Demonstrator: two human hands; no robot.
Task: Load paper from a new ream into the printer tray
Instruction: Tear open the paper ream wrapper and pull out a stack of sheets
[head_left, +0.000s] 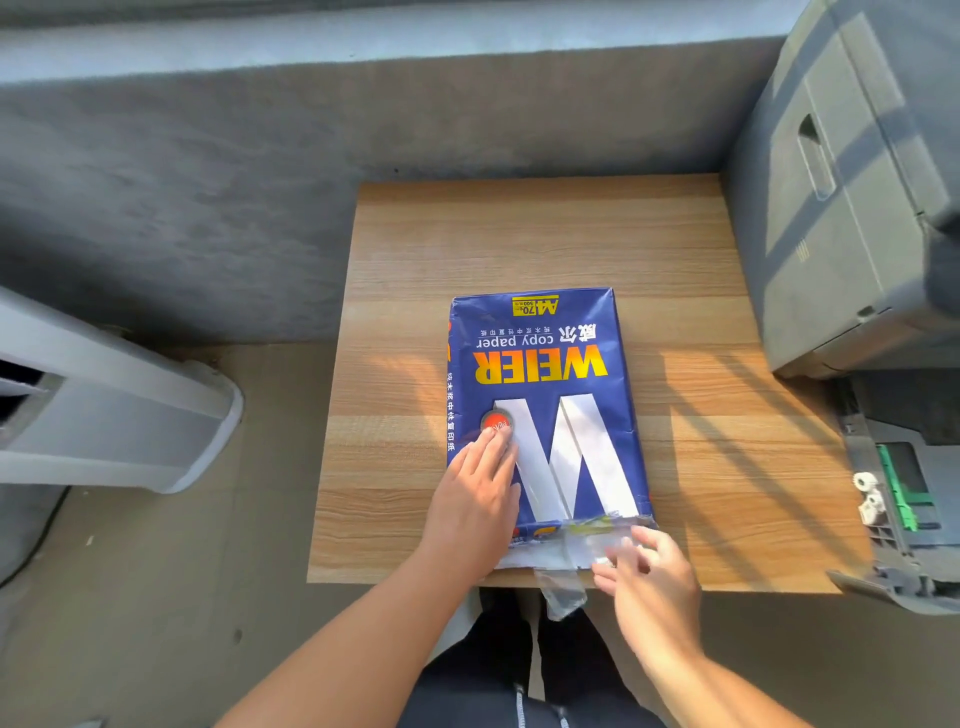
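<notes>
A glossy blue paper ream (545, 405) lies flat on a wood-grain table (519, 239). The left hand (475, 499) presses it, fingers spread flat. The right hand (647, 569) pinches the torn wrapper flap (563, 587) at its near end.

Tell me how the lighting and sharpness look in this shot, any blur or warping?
Head view: warm sunlight falls in slanted stripes across the wooden table and the printer, with barred shadows between. The ream of paper is sharp, its print readable. The right hand is motion-blurred at the torn wrapper; the left hand is clear. Wide-angle bending curves the wall and edges.
</notes>
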